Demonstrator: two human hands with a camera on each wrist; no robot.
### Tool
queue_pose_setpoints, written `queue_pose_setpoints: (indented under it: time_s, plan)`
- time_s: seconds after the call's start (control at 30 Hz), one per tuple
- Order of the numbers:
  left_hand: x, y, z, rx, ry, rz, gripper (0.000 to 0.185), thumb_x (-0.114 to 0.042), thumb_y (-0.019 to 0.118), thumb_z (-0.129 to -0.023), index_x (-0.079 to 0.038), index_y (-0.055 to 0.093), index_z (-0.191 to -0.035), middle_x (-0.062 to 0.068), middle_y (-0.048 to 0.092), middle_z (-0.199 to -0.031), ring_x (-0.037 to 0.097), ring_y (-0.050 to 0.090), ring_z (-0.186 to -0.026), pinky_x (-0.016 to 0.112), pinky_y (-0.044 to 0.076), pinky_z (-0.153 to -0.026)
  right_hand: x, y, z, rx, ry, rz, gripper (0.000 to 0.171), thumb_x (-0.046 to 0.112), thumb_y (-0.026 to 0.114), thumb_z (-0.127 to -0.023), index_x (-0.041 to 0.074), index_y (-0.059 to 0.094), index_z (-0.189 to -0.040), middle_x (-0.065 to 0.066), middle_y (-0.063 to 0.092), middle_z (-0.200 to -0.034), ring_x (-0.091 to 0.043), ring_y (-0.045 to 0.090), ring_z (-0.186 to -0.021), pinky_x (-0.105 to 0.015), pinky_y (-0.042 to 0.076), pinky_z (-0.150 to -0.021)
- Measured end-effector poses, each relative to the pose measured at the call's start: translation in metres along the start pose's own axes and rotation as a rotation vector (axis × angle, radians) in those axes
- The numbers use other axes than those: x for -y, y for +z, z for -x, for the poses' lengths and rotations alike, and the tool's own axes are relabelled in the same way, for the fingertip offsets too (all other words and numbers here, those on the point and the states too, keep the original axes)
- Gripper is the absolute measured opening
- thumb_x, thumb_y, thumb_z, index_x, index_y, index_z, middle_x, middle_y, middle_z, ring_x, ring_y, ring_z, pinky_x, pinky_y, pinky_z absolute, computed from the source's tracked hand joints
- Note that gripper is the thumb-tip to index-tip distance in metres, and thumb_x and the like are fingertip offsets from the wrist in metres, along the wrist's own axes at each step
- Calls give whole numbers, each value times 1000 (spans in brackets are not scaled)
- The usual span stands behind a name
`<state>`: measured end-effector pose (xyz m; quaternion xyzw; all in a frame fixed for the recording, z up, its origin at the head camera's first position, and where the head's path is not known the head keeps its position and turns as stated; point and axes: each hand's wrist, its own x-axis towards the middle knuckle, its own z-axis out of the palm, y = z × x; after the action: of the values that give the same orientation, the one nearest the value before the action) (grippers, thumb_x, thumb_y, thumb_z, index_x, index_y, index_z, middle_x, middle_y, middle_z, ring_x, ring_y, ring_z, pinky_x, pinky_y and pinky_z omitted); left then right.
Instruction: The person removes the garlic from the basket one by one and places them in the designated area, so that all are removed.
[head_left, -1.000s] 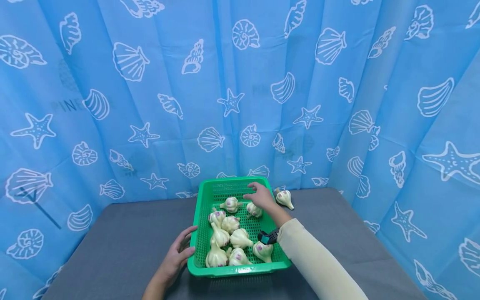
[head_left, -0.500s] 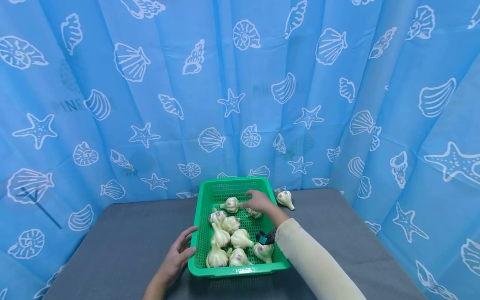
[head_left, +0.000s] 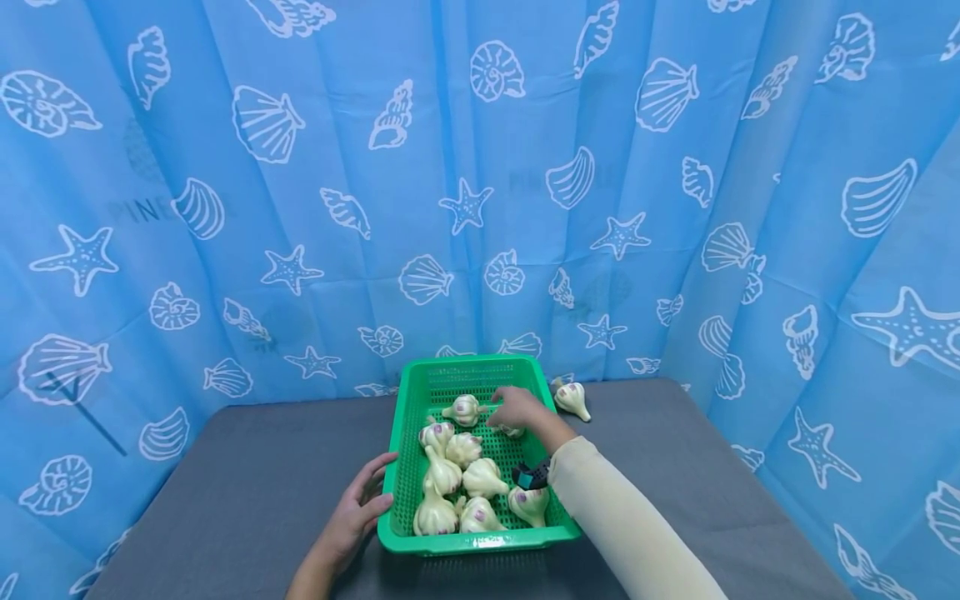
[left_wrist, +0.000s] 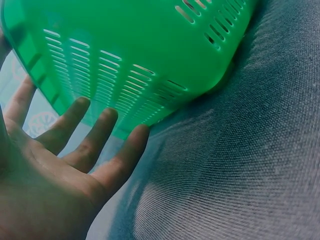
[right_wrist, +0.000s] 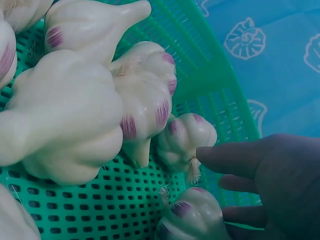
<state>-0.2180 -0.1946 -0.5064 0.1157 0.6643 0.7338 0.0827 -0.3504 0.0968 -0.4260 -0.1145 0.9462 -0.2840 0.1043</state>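
Inside the green basket (head_left: 420, 396), the right hand (head_left: 516, 409) is closing its fingers on a garlic bulb (head_left: 513, 431). Against the basket's (left_wrist: 140, 55) outer wall, the left hand (left_wrist: 55, 170) is resting, fingers straight and spread. Beside the bulb (right_wrist: 192, 215), the right fingers (right_wrist: 225, 156) are curling.

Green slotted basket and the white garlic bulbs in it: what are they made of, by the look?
Green slotted basket: likely moulded plastic, glossy; highlights on its rim and smooth slotted wall.
White garlic bulbs with purple streaks: smooth, faintly shiny, uniform skins suggest plastic or rubber replicas, though dry root tufts show; real garlic can't be ruled out.
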Motion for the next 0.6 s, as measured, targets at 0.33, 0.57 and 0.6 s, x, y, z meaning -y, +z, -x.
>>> queue_pose_setpoints:
  time_s: [0.33, 0.57, 0.6]
  plan:
    - [-1, 1, 0, -3, -4, 3, 58, -13, 52, -99, -10, 28, -152, 27, 25, -149, 43, 31, -133, 43, 47, -91, -7, 6, 2, 182, -38, 49, 47, 16, 73, -86, 4, 59, -130, -18, 53, -134, -34, 54, -114, -42, 49, -79]
    - [-1, 1, 1, -7, 1, 1, 58, -13, 52, -99, -10, 29, -152, 27, 26, -149, 44, 29, -134, 42, 47, -92, -6, 8, 3, 238, 0, -10, 47, 11, 74, -86, 7, 59, -131, -16, 52, -133, -30, 58, -104, -46, 54, -74]
    - [-1, 1, 1, -6, 2, 1, 58, -13, 52, -99, -10, 29, -152, 27, 26, -149, 44, 29, -134, 42, 47, -92, -6, 7, 3, 239, -1, -11, 47, 11, 74, -86, 7, 59, -130, -16, 52, -133, -29, 58, -103, -46, 54, -73]
